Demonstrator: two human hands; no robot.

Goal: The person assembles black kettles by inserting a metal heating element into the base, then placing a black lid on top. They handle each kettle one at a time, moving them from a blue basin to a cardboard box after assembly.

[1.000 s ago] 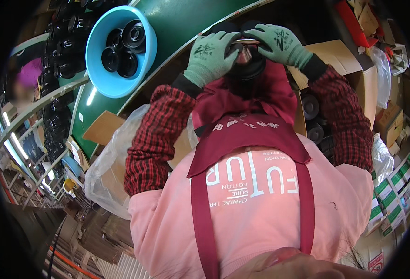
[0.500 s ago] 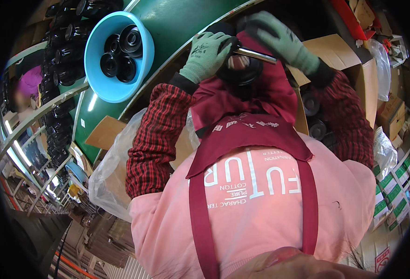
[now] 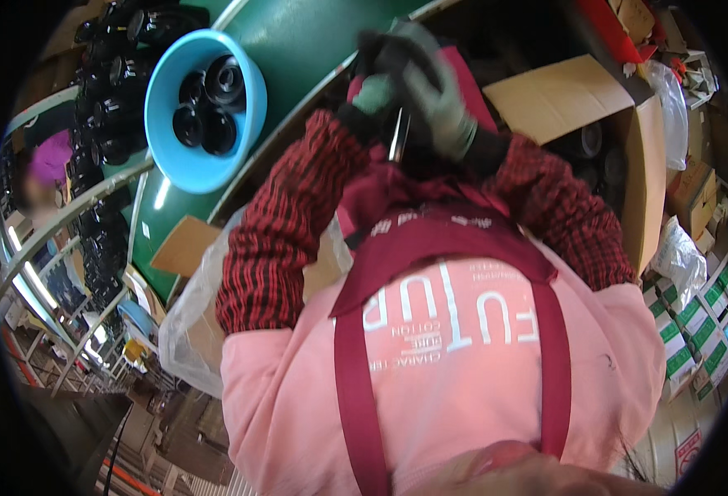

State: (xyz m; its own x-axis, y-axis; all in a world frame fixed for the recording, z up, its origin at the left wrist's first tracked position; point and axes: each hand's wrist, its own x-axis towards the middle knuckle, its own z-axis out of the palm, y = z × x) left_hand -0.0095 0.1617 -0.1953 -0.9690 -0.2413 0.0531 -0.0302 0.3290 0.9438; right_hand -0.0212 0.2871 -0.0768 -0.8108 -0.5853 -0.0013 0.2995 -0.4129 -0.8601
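Observation:
Both my hands wear green work gloves with dark finger coatings and meet above my lap. My left hand (image 3: pixel 374 93) is closed around the top of a black piece with a shiny silver bar (image 3: pixel 398 135), which points down toward my apron. Much of that piece is hidden by my hands, so its kind does not show. My right hand (image 3: pixel 432 95) lies over it, right beside the left, its fingers smeared by motion. Whether the right one grips anything cannot be seen.
A light blue basin (image 3: pixel 154 124) with several round black parts (image 3: pixel 225 81) stands on the green table (image 3: pixel 298 37). Shiny black pieces (image 3: pixel 104 149) are stacked at the far left. An opened cardboard box (image 3: pixel 643 174) with dark round parts is at my right. Clear plastic (image 3: pixel 184 331) hangs at my left.
My right hand has come left onto my left hand. The silver bar has swung from pointing right to pointing down toward me. The black round part below it is now covered.

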